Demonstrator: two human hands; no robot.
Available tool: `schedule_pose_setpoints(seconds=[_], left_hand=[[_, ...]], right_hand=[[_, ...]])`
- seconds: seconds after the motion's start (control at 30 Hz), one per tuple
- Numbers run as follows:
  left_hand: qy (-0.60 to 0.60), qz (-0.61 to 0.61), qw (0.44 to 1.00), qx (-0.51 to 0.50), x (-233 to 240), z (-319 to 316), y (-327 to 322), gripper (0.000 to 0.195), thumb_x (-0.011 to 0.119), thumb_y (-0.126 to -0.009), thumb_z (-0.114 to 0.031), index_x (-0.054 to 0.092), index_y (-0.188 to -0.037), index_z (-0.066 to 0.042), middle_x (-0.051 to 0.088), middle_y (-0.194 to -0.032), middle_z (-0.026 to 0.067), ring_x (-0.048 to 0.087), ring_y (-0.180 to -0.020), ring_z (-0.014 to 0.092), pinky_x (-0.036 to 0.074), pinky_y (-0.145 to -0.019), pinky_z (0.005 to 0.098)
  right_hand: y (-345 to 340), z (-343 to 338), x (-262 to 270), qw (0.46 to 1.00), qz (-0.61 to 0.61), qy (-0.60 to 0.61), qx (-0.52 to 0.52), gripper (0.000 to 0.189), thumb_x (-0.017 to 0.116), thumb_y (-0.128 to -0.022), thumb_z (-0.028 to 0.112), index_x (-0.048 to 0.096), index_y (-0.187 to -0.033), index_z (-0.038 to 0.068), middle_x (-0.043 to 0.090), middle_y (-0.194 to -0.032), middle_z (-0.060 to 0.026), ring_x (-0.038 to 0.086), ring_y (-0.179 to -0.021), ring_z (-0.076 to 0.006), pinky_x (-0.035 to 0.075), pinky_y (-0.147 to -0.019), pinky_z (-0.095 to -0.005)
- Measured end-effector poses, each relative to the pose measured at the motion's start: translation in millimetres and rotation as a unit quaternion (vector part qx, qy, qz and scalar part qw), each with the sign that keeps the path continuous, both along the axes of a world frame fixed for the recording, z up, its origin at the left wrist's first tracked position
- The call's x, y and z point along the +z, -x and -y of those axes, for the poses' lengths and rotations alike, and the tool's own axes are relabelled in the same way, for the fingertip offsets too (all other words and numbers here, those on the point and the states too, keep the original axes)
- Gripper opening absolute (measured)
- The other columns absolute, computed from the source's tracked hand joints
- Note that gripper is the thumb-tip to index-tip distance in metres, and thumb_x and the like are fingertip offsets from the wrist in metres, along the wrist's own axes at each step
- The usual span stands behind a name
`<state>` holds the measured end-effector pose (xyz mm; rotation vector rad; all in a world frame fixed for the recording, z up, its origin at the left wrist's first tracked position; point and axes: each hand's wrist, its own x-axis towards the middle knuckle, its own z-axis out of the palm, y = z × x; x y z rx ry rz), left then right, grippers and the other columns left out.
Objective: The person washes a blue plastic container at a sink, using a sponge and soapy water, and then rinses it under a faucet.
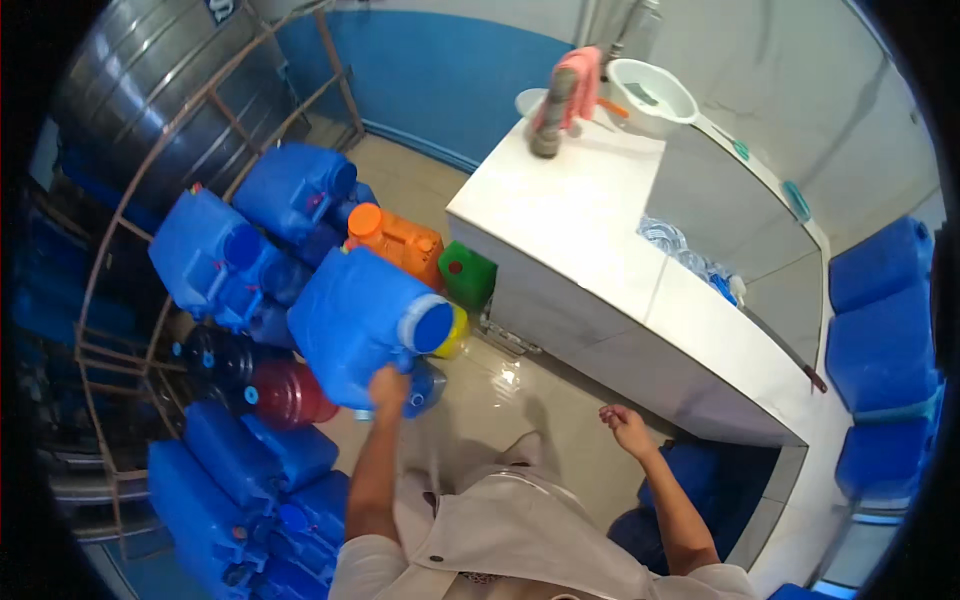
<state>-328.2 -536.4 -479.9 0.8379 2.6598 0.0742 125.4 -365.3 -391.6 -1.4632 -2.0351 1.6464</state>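
Observation:
My left hand (390, 388) is closed on the handle of a large blue plastic water container (352, 322), whose wide blue cap faces right. The container is tilted among other jugs; whether it rests on them cannot be told. Behind it are an orange jug (405, 244) and a green jug (466, 276), with part of a yellow container (454, 334) showing at its right. My right hand (621, 421) hangs over the floor before the white counter, its fingers curled and nothing seen in them.
Blue containers (217, 495) stand at lower left beside a red round bottle (291, 394) and a rusty metal rack (112, 225). The tiled counter (562, 217) holds a white basin (652, 97) and a pink cloth (585, 82). More blue containers (881, 352) line the right.

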Motion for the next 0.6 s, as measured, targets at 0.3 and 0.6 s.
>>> schedule_pose_setpoints(seconds=[0.3,0.6], left_hand=[[-0.038,-0.314,0.936,-0.155,495.1,-3.0,34.0,0.033,0.062,-0.063,-0.018,0.063,-0.092,-0.001,0.061,-0.075,0.0225,0.059,-0.077,0.041,0.048,-0.069,0.0425],[-0.389,-0.313,0.807,-0.314,658.9,-90.2,5.1,0.053,0.064,-0.074,-0.017,0.049,-0.124,-0.003,0.051,-0.113,0.0145,0.050,-0.106,0.026,0.037,-0.094,0.0349]], right_hand=[[-24.4,-66.7,96.7,0.996,-0.067,-0.056,-0.014,0.023,0.047,-0.092,0.012,0.058,-0.105,-0.004,0.065,-0.094,-0.0096,0.059,-0.090,-0.0157,0.045,-0.082,-0.0286],[-80.6,-124.2,205.9,0.937,-0.317,-0.054,-0.134,0.024,0.047,-0.092,0.013,0.057,-0.106,-0.004,0.063,-0.096,-0.0089,0.060,-0.092,-0.0148,0.046,-0.084,-0.0277]])
